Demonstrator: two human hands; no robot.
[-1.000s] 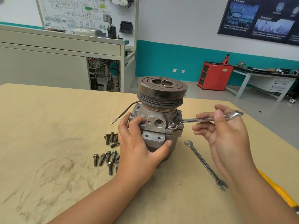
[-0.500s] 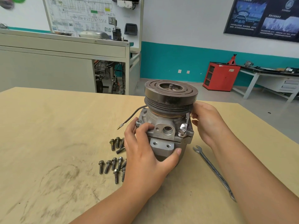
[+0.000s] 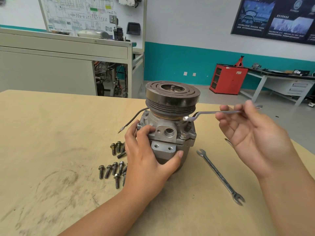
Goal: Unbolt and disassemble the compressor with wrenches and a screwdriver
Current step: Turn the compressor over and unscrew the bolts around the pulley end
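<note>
The compressor (image 3: 170,132) stands upright on the wooden table (image 3: 51,133), its dark grooved pulley on top. My left hand (image 3: 146,157) grips the grey housing from the front left, thumb under the port block. My right hand (image 3: 252,133) pinches the shaft of an offset ring wrench (image 3: 213,113) between thumb and fingertips. The wrench's ring end sits at the housing's upper right, just under the pulley. One bolt head (image 3: 182,135) shows on the flange at the front right. A black wire (image 3: 133,120) sticks out to the left.
Several loose bolts (image 3: 114,166) lie on the table left of the compressor. An open-ended spanner (image 3: 219,176) lies to the right. Behind the table stand a grey trainer bench (image 3: 64,65), a red cabinet (image 3: 228,79) and a white workbench (image 3: 281,82).
Half a second ago my right hand was against the compressor's right side with the wrench out of sight. Now it is out to the right, holding the wrench handle. The left hand kept its grip.
</note>
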